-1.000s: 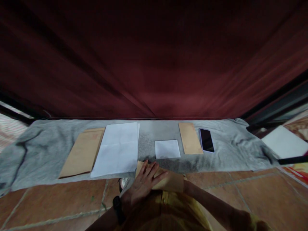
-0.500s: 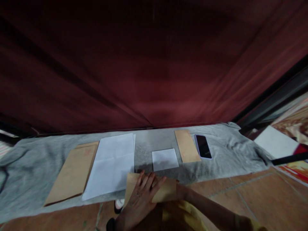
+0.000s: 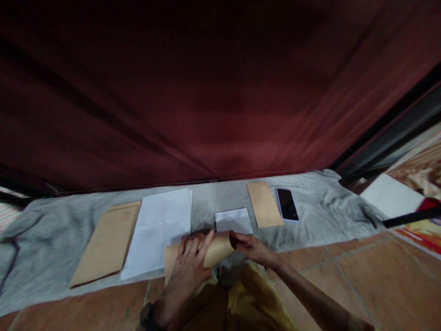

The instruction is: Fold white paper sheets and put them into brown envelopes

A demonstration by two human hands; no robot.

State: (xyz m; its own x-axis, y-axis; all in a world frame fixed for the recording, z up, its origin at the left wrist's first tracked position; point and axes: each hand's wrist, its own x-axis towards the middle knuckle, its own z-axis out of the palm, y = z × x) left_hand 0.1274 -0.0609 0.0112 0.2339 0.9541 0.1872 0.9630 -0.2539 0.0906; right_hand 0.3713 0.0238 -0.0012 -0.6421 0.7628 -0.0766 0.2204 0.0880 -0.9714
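A brown paper envelope (image 3: 219, 248) is in front of me at the near edge of the grey cloth, its right end curved up. My left hand (image 3: 189, 262) lies over its left part, fingers across the top and gripping it. At the curled right end, my right hand (image 3: 253, 248) pinches the paper between thumb and fingers. Just beyond lies a small white paper (image 3: 234, 220), its near edge covered by the envelope. Large white sheets (image 3: 160, 230) rest to the left of it. What is inside the envelope, if anything, is hidden.
A large brown envelope stack (image 3: 106, 243) lies far left on the grey cloth (image 3: 317, 211). To the right are a narrow brown envelope (image 3: 264, 204) and a phone (image 3: 287, 204). A dark red curtain (image 3: 220, 115) rises behind; tiled floor (image 3: 330, 285) runs in front.
The right hand has come up and into fuller view, lifting and curling the envelope's right end. The left hand and the envelope have shifted slightly left.
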